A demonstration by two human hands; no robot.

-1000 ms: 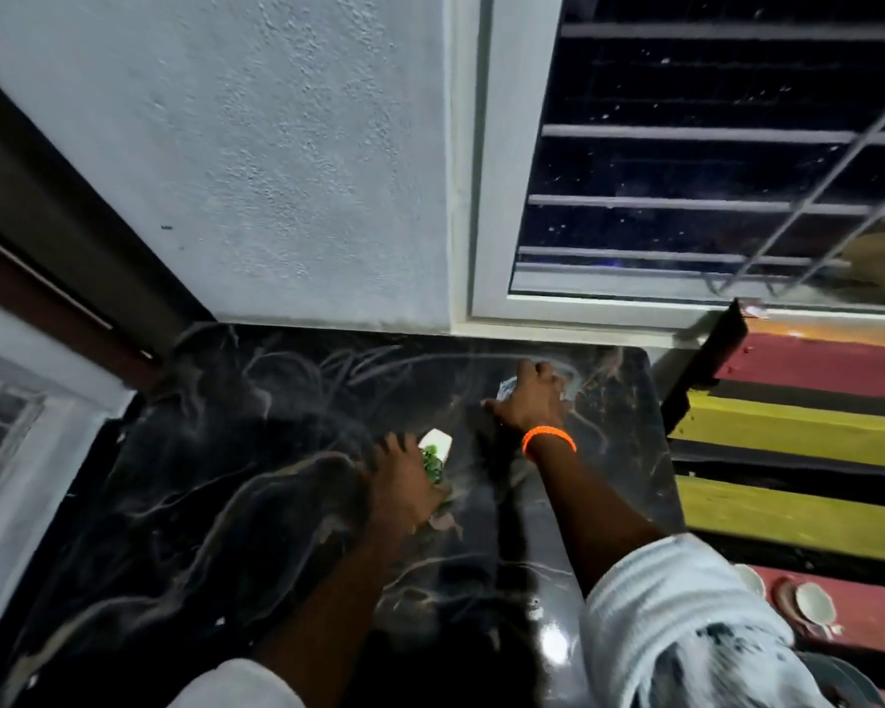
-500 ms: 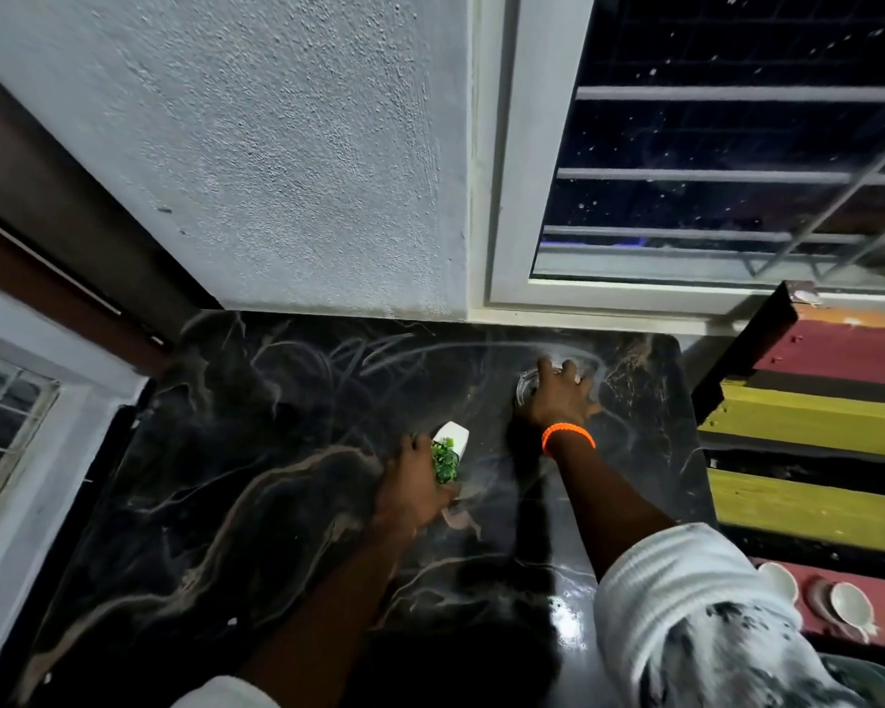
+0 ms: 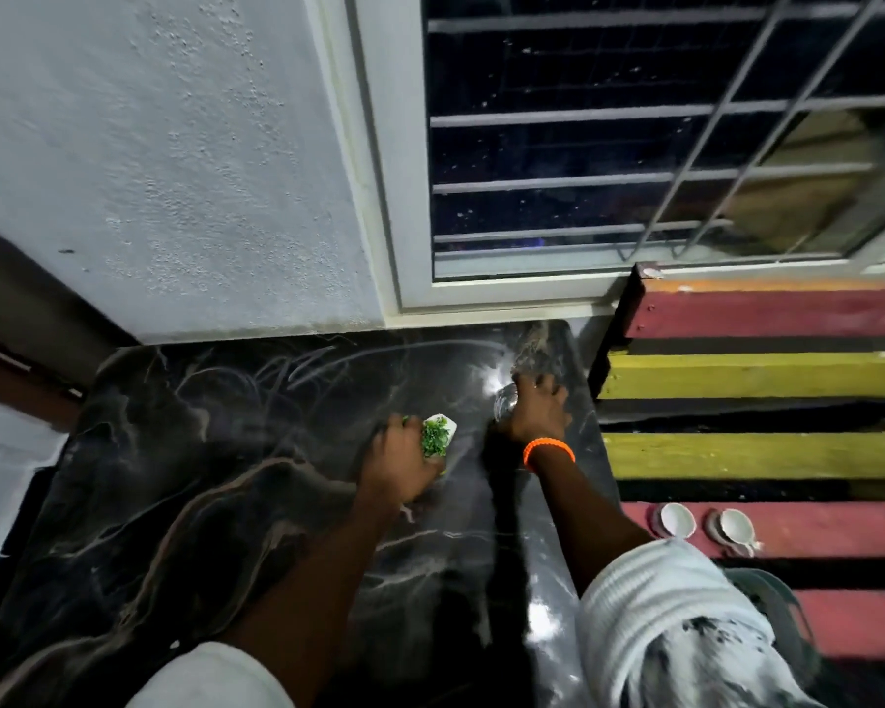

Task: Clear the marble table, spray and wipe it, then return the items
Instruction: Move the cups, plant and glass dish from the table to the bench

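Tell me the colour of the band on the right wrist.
Bright orange wristband, seen in the head view.

Glossy veined marble table (image 3: pixel 256 503), rough plaster wall (image 3: pixel 175 171), painted wooden slats (image 3: pixel 762 380).

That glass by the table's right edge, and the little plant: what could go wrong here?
The right hand grips the clear glass near the marble table's right edge, so a slip could send it off the side. The marble looks streaked, perhaps damp, so the small white pot with a green plant held in the left hand might slide when set down.
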